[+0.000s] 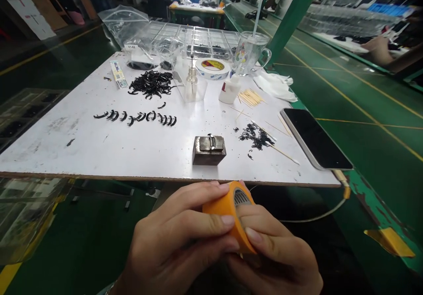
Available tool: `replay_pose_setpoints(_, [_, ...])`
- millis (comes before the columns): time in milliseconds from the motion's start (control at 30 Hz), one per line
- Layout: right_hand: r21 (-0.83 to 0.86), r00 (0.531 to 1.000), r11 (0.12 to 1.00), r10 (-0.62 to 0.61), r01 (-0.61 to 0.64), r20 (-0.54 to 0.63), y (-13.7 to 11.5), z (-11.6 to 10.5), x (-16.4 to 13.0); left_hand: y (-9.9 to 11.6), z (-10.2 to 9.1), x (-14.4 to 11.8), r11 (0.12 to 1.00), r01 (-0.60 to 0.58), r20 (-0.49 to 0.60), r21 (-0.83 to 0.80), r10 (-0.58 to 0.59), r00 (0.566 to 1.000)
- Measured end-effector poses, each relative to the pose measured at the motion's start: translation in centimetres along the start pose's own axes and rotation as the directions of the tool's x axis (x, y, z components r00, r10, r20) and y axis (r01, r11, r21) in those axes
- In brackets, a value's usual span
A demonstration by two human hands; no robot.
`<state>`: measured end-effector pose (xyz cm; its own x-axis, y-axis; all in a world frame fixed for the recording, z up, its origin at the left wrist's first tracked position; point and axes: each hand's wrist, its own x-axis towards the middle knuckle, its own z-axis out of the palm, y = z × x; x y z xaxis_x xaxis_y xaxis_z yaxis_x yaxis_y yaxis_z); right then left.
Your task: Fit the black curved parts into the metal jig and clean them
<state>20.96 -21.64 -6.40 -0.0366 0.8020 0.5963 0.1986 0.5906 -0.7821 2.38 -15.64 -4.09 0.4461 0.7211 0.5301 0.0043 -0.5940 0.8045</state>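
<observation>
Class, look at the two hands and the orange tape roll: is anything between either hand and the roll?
Nothing visible. The left hand and the right hand both grip the orange tape roll directly, fingers on its outer face, below the near edge of the white table.

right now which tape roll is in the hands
The orange tape roll, gripped by the left hand and right hand below the table edge. The white tape roll lies flat on the table.
</observation>
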Motion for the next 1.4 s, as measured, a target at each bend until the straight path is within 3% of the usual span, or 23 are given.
replay_pose_setpoints(167, [-0.106, 0.997, 0.991, -0.080, 0.079, 0.002, 0.0, 0.1, -0.3, -0.1, 0.0, -0.2, 1.000, -0.019, 0.037, -0.015, 0.019, 0.999])
replay_pose_setpoints(367, [-0.089, 0.993, 0.991, -0.109, 0.105, -0.040, -0.1, 0.4, 0.0, 0.4, 1.5, -0.4, 0.994, 0.051, -0.205, -0.095, -0.070, 0.976])
replay_pose_setpoints(567, [-0.092, 0.996, 0.992, -0.093, 0.091, -0.014, -0.3, 0.3, -0.3, 0.5, 1.0, -0.7, 0.997, -0.002, -0.183, -0.074, -0.012, 0.983])
replay_pose_setpoints(733, [-0.083, 0.998, 0.995, -0.061, 0.060, -0.006, -0.1, 0.7, -0.7, 0.3, 0.1, -0.3, 0.995, 0.048, -0.077, -0.091, -0.056, 0.995])
replay_pose_setpoints(933, [-0.041, 0.999, 0.999, -0.031, 0.032, 0.014, -0.1, 1.0, 0.0, -0.3, 0.8, -0.5, 0.996, 0.054, -0.215, -0.072, -0.068, 0.974])
replay_pose_setpoints(1100, [-0.042, 0.999, 0.999, -0.023, 0.024, 0.031, -0.1, 1.1, 0.2, -0.4, 0.9, -0.9, 0.998, 0.032, -0.233, -0.058, -0.045, 0.971])
replay_pose_setpoints(1300, [-0.086, 0.999, 0.995, -0.037, 0.040, 0.034, 0.2, 1.2, 0.5, -0.5, 0.0, 0.0, 0.996, 0.079, -0.137, -0.050, -0.085, 0.987])
replay_pose_setpoints(1400, [-0.077, 0.998, 0.996, -0.036, 0.039, 0.044, 0.3, 1.1, 0.7, -0.6, 0.1, 0.1, 0.992, 0.073, -0.195, -0.099, -0.092, 0.977])
